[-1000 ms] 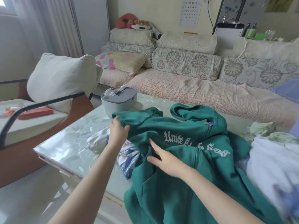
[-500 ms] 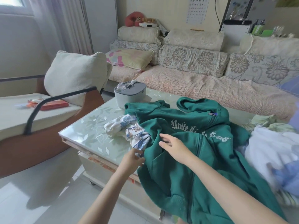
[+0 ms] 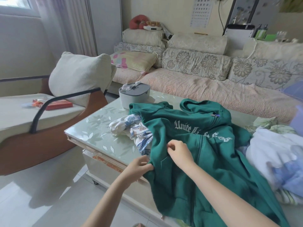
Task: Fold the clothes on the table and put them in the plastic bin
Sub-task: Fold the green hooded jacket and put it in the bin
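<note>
A green zip hoodie [image 3: 205, 136] with white lettering lies spread over the glass-topped table [image 3: 98, 133], its lower part hanging off the near edge. My left hand [image 3: 139, 166] grips the hoodie's left edge at the table's front. My right hand [image 3: 178, 149] pinches the cloth just left of the zipper. A white garment with a blue print [image 3: 132, 131] lies partly under the hoodie's left side. To the right sits a pile of white and blue clothes [image 3: 275, 153]. No plastic bin is in view.
A grey lidded box [image 3: 134, 94] stands at the table's far left corner. Behind the table runs a floral sofa [image 3: 205, 82]. An armchair [image 3: 54, 102] with a cream cushion stands to the left. White tiled floor [image 3: 41, 194] lies at lower left.
My left hand came down from the hoodie's far sleeve to its near left edge and took hold. My right hand went from lying flat to pinching the cloth. The camera pulled back.
</note>
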`<state>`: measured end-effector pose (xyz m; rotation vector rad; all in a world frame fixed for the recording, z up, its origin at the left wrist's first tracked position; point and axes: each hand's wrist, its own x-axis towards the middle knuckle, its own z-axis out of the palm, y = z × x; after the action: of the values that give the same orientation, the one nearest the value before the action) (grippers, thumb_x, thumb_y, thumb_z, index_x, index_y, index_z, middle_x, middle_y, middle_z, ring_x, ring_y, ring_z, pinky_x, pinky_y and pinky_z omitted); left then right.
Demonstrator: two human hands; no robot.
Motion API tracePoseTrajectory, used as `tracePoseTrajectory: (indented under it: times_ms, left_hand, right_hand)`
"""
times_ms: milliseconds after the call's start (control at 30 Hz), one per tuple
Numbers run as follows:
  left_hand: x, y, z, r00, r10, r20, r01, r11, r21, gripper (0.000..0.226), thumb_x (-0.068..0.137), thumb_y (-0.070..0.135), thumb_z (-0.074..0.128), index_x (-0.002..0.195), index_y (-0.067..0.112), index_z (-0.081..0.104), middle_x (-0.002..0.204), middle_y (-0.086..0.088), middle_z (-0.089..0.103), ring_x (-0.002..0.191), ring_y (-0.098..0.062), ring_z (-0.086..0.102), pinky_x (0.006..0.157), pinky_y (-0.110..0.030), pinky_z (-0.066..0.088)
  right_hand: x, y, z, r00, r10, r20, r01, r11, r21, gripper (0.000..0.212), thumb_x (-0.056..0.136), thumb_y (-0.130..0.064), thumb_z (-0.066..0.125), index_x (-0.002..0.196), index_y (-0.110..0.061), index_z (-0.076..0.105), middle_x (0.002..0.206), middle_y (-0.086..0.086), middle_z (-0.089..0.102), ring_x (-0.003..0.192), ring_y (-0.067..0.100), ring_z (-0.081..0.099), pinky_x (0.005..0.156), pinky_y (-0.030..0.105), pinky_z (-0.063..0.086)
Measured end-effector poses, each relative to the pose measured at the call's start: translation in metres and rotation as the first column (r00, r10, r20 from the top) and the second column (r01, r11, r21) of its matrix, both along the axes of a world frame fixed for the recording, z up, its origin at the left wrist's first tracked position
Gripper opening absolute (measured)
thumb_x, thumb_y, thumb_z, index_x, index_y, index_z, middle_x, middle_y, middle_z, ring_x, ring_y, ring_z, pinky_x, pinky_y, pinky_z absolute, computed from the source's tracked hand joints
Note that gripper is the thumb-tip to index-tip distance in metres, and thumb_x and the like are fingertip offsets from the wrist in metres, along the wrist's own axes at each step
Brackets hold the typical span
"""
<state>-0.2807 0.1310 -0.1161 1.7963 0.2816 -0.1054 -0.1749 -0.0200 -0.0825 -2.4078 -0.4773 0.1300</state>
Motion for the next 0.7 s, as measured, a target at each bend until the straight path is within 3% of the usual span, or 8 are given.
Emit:
tracePoseTrajectory:
  times_ms: [67,167,267,400,467,567,633,700]
  left_hand:
    - [-0.019,0.000,0.010,0.997,-0.038,0.060,0.051,0.973,-0.226,0.029,0.071,0.022,0.061,0.096,0.007,0.063,0.099,-0.003,0.070,0.086,-0.014,0.064,0.077,-0.032,0.049]
    - [-0.038,-0.004,0.010,0.996,-0.008,0.091,0.037,0.946,-0.323,0.030,0.070,0.017,0.062,0.090,-0.004,0.052,0.093,-0.010,0.065,0.084,-0.020,0.059,0.078,-0.035,0.044]
    - [-0.048,-0.008,0.003,0.996,-0.090,-0.023,0.082,0.971,-0.224,0.032,0.067,0.023,0.068,0.081,0.001,0.049,0.082,-0.008,0.056,0.077,-0.017,0.054,0.072,-0.032,0.040]
    - [-0.053,-0.003,-0.010,0.941,-0.149,-0.305,0.136,0.989,-0.061,0.017,0.082,0.014,0.064,0.095,0.003,0.066,0.089,-0.004,0.072,0.079,-0.015,0.070,0.074,-0.029,0.057]
    - [-0.055,0.005,-0.014,0.871,-0.181,-0.457,0.208,0.978,0.008,0.025,0.087,0.014,0.059,0.105,-0.002,0.065,0.098,-0.013,0.072,0.087,-0.024,0.071,0.082,-0.036,0.057]
    - [-0.059,0.012,-0.018,0.778,-0.273,-0.566,0.380,0.922,0.077,0.034,0.093,0.017,0.047,0.118,-0.004,0.059,0.109,-0.013,0.069,0.091,-0.019,0.069,0.085,-0.029,0.055]
    - [-0.056,0.014,-0.023,0.876,-0.170,-0.451,0.305,0.921,0.244,0.033,0.092,0.016,0.047,0.123,0.009,0.058,0.117,-0.004,0.066,0.103,-0.016,0.065,0.093,-0.030,0.051]
    - [-0.052,0.012,-0.023,0.980,-0.035,-0.195,0.080,0.971,0.226,0.024,0.093,0.018,0.054,0.116,0.023,0.058,0.110,0.009,0.065,0.099,-0.001,0.061,0.092,-0.017,0.046]
  right_hand:
    - [0.007,-0.002,0.003,0.999,0.025,-0.044,-0.020,0.994,0.106,0.011,0.088,-0.026,0.056,0.094,-0.026,0.066,0.098,-0.005,0.070,0.095,0.018,0.063,0.084,0.035,0.050]
    - [0.004,0.003,0.005,0.987,0.116,-0.110,-0.102,0.987,0.121,0.022,0.092,-0.043,0.052,0.094,-0.025,0.063,0.096,-0.007,0.067,0.097,0.018,0.060,0.088,0.036,0.047]
    - [-0.007,0.009,0.001,0.967,0.150,-0.208,-0.145,0.989,0.035,0.044,0.094,-0.058,0.036,0.078,-0.022,0.054,0.083,-0.003,0.060,0.093,0.023,0.054,0.078,0.034,0.038]
    - [-0.015,0.010,-0.020,0.955,0.186,-0.229,-0.230,0.955,-0.184,0.060,0.092,-0.061,0.039,0.126,-0.014,0.056,0.132,0.004,0.057,0.121,0.024,0.052,0.096,0.033,0.042]
    - [-0.014,0.009,-0.021,0.967,0.151,-0.207,-0.186,0.969,-0.163,0.058,0.092,-0.059,0.041,0.131,-0.017,0.053,0.133,0.001,0.056,0.122,0.022,0.051,0.098,0.035,0.042]
    - [-0.009,0.009,-0.019,0.972,0.147,-0.186,-0.172,0.977,-0.128,0.052,0.089,-0.061,0.044,0.120,-0.022,0.060,0.121,0.002,0.062,0.112,0.022,0.055,0.093,0.036,0.044]
    - [-0.007,0.011,-0.018,0.976,0.145,-0.162,-0.159,0.984,-0.080,0.041,0.089,-0.057,0.048,0.111,-0.025,0.063,0.112,-0.002,0.065,0.107,0.019,0.056,0.091,0.035,0.045]
    - [-0.008,0.015,-0.016,0.977,0.167,-0.134,-0.176,0.982,-0.062,0.033,0.089,-0.051,0.053,0.106,-0.025,0.064,0.107,-0.007,0.066,0.104,0.015,0.057,0.091,0.035,0.046]
